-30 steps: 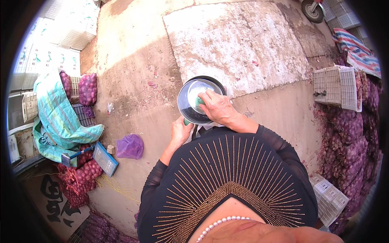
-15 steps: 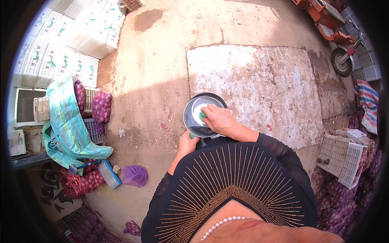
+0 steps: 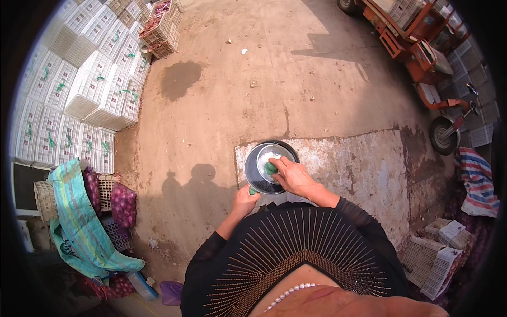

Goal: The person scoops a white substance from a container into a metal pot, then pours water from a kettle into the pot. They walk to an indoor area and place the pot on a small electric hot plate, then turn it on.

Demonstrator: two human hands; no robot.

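Observation:
In front of my body is a round dark pan [image 3: 295, 150] with a clear glass lid [image 3: 253, 168] over it. The closed fingers of my left hand [image 3: 244, 202] wrap the green handle [image 3: 252, 190] at the pan's near left side. From the right, my right hand [image 3: 296, 178] reaches over the lid, its fingers closed around the green knob [image 3: 270, 168] at the centre. A dark crescent of the pan shows past the lid at the far right. Glare on the glass hides what is inside.
White crates [image 3: 68, 132] are stacked at the left, near a turquoise woven sheet [image 3: 82, 216] and a net bag of red onions [image 3: 124, 205]. An orange cargo tricycle [image 3: 430, 66] stands far right. Plastic baskets [image 3: 422, 259] lie at the near right. A pale patch [image 3: 364, 174] marks the concrete floor.
The view has tilted farther ahead, showing more of the yard and shadows on the floor at left. More of the green knob shows. Both hands keep their holds.

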